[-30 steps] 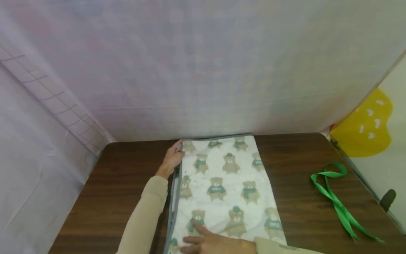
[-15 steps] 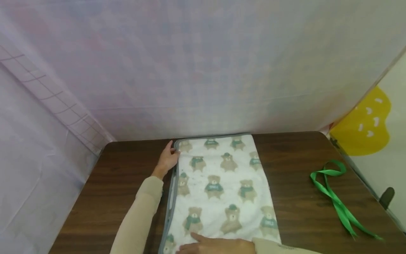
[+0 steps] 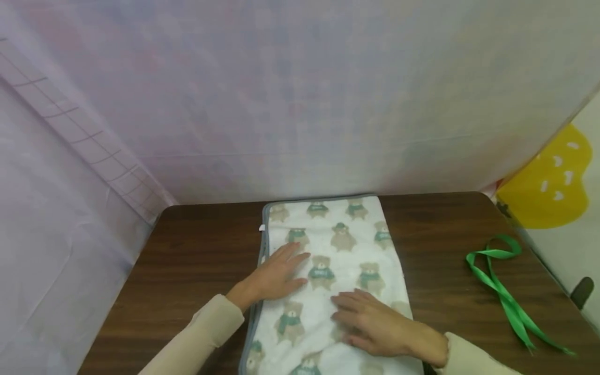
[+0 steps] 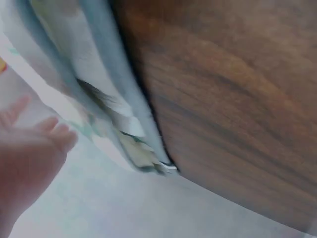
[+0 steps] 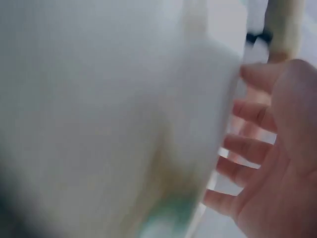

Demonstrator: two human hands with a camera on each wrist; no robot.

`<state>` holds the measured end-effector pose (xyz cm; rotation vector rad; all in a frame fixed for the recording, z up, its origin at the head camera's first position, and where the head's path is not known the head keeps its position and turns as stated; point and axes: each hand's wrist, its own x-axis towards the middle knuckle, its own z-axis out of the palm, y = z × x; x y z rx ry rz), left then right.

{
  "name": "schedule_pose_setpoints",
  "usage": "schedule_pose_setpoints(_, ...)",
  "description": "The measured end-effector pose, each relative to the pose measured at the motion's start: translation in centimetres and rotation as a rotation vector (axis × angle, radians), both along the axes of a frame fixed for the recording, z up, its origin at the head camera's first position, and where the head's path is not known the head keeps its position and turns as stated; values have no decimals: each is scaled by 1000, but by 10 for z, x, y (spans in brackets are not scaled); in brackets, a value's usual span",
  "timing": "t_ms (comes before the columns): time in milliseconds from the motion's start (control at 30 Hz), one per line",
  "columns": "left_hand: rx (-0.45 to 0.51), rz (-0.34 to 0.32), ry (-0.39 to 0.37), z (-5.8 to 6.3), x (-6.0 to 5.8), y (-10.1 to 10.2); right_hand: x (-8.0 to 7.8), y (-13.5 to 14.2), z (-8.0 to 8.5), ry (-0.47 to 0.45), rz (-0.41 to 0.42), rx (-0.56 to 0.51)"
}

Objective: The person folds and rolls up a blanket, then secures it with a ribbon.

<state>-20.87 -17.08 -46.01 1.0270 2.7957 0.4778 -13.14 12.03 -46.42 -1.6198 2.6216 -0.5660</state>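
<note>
A folded white blanket (image 3: 328, 234) printed with bears in green clothes lies lengthwise on the table, its grey trim and a small white tag along the left side. Over its left half is my left hand (image 3: 278, 276), fingers spread and pointing to the upper right. My right hand (image 3: 375, 323) is over the lower right part, its fingers extended toward the left. In the left wrist view the stacked folded layers of the blanket (image 4: 99, 84) show at its edge. In the right wrist view the fingers (image 5: 247, 148) are apart and hold nothing.
A green ribbon (image 3: 503, 297) lies loosely looped on the right side of the brown wooden table (image 3: 197, 250). Pale patterned cloth (image 3: 300, 104) hangs behind the table and on the left. A yellow shape (image 3: 548, 182) is on the right wall.
My left hand has let go of the blanket's far left corner and moved down and right over it. My right hand has moved up and right from the near end.
</note>
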Motion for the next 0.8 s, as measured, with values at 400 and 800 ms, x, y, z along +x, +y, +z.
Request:
schedule_pose_setpoints(400, -200, -84, -111, -15, 46, -29, 10, 51, -15, -30, -51, 5)
schedule_pose_setpoints(800, -163, -112, -9, -22, 56, -35, -1, 67, -15, -93, 1, 91)
